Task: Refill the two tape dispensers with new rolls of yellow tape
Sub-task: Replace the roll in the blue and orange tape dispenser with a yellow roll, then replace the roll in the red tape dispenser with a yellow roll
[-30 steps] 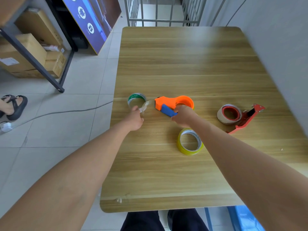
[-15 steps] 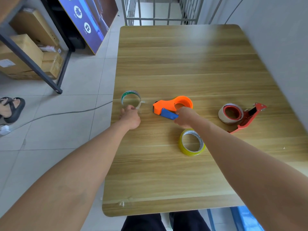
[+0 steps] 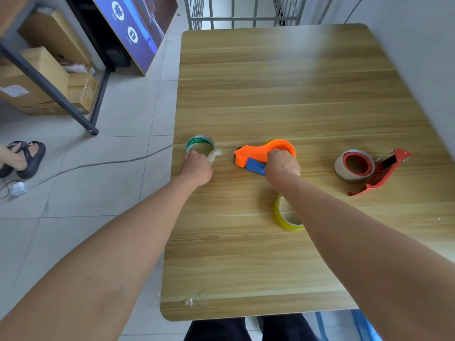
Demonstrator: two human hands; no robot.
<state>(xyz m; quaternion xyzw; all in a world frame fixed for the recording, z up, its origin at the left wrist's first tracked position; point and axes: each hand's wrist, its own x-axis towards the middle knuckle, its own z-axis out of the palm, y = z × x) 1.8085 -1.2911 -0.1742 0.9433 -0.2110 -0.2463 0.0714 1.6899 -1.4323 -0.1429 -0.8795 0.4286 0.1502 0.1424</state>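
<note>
The orange dispenser [image 3: 256, 153] lies on the surface [image 3: 270, 82]. Over the last second the spent roll [image 3: 200, 143] has slid further to its left, so unloading this one looks done. The yellow tape roll [image 3: 285, 219] lies flat just on your side of the dispenser, not yet loaded. Your right hand [image 3: 283, 166] is clenched round the dispenser's ring and blue handle. Your left hand [image 3: 197, 167] is curled on the spent roll's near rim. The red dispenser [image 3: 379, 175], well to the right, has an old roll [image 3: 354, 164] against it.

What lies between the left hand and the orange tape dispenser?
In the head view, the crumpled loose end of the green-printed roll the left hand grips; beyond it, bare table up to the orange tape dispenser.
</note>
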